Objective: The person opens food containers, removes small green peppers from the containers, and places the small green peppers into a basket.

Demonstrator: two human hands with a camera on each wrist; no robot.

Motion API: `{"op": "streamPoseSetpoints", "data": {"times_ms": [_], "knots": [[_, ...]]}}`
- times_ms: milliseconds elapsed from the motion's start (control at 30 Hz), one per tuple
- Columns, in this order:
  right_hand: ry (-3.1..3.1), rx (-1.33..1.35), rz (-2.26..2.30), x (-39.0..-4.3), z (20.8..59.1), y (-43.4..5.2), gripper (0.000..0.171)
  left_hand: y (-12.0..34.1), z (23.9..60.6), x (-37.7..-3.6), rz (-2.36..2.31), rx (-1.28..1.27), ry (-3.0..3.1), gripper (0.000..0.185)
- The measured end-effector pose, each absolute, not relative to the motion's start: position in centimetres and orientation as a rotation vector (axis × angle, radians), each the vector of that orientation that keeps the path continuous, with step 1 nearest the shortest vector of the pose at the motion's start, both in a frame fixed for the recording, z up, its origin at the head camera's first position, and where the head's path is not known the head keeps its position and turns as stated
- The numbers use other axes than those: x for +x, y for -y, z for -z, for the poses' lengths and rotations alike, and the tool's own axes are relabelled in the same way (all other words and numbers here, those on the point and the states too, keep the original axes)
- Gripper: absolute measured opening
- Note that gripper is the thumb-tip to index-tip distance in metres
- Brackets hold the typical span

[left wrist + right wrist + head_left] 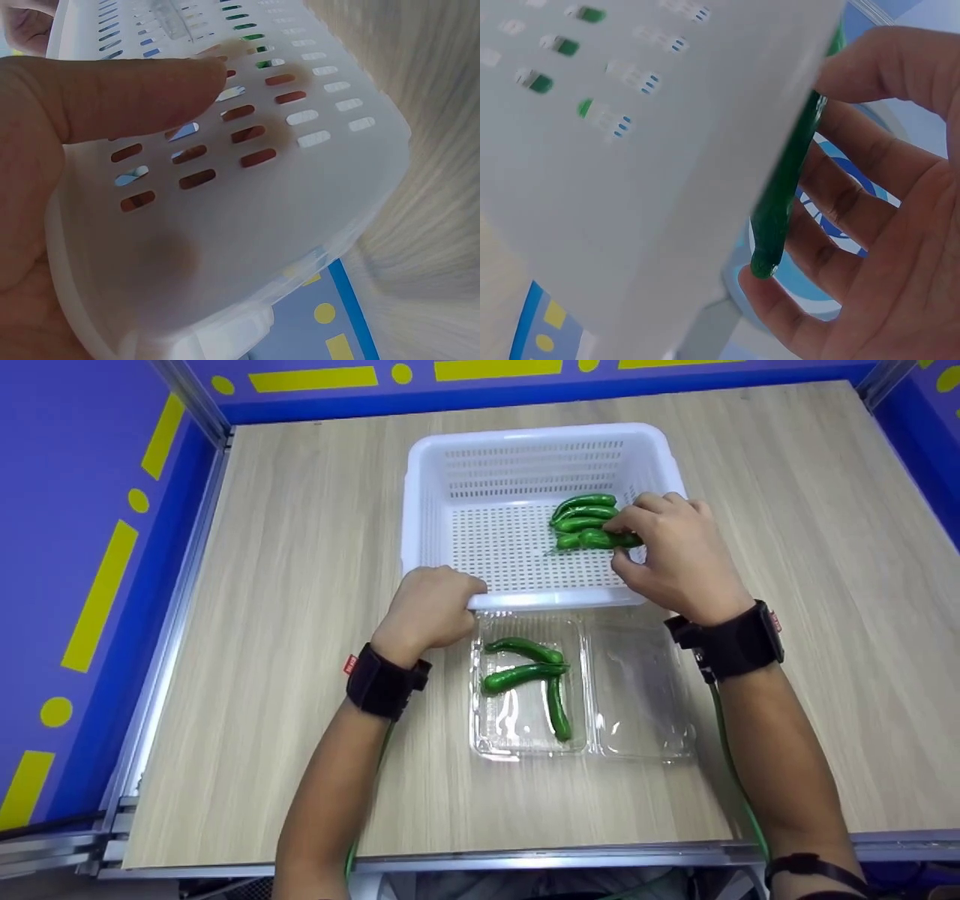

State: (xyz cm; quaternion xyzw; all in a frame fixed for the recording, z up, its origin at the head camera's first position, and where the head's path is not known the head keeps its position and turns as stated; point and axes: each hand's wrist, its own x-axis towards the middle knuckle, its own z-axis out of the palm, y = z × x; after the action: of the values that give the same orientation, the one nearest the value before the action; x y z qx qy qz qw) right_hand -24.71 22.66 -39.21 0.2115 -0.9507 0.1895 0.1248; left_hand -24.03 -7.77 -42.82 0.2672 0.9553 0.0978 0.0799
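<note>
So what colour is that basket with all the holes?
White; the basket shows best in the head view.

The head camera looks steeply down on the whole desk (300,585) from its 6 o'clock edge. Both wrist cameras sit very close against the white basket (536,457), facing its slotted wall (247,187) (630,150), which all three views share.

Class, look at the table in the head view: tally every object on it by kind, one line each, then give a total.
Green peppers: 7 (4 in the basket, 3 in the clear tray)
White basket: 1
Clear tray: 1
Total: 9
</note>
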Motion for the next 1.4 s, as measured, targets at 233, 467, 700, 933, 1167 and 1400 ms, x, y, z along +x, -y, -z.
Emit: {"op": "streamPoseSetpoints", "data": {"times_ms": [233, 467, 700, 933, 1167, 1400], "knots": [[2.803, 0.617, -0.599, -24.9, 39.3, -23.0, 0.027, 7.6, 43.0, -23.9, -0.292, 0.811, -2.843, 0.025], [2.898, 0.681, -0.641, -26.0, 38.4, -23.3, 0.025, 8.0, 42.6, -23.9, -0.300, 0.807, -2.870, 0.027], [3.047, 0.757, -0.562, -27.4, 37.8, -23.2, 0.026, 8.2, 42.4, -24.0, -0.301, 0.820, -2.887, 0.028], [3.135, 0.828, -0.459, -28.9, 37.2, -23.0, 0.027, 7.9, 42.5, -23.9, -0.298, 0.820, -2.874, 0.027], [3.127, 0.905, -0.387, -30.0, 35.9, -23.0, 0.023, 7.9, 42.4, -23.9, -0.289, 0.832, -2.882, 0.026], [3.162, 0.900, -0.322, -30.6, 35.3, -22.3, 0.021, 7.9, 42.5, -23.9, -0.286, 0.822, -2.873, 0.025]]}}
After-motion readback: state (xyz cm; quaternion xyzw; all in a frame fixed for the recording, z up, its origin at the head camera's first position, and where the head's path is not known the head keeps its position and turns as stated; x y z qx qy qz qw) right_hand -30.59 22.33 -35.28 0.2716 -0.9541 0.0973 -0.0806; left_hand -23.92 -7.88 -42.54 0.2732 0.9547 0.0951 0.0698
